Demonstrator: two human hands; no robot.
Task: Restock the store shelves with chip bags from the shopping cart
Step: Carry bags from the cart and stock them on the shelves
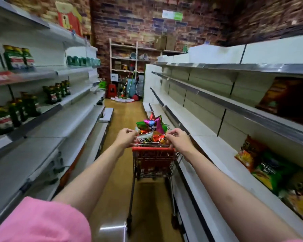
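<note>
1. Red plastic caps the handle of the shopping cart (153, 148), and my hands are at its two ends: my left hand (125, 137) has its fingers curled at the left end, my right hand (177, 139) at the right end. Whether the fingers wrap the bar itself or pinch the top bags I cannot tell (the heap hides the fingertips).

2. The chip bags (151, 131) are piled in the cart's basket, heaped above its rim, with the cart standing in the aisle close to the front edge of the right-hand shelves (208, 137).

3. I judge these bags light, puffy and crinkly, with slick foil and fragile contents. I would take one by its crimped top seam or lightly across its flat sides, never squeezing the middle.

4. The purple bag (153, 125) on top stands tilted, its long axis roughly upright, face towards me. The others lie jumbled, pointing every way.

5. More chip bags (268, 170) already lean on the lower right shelf near its front edge, faces towards the aisle.
</note>
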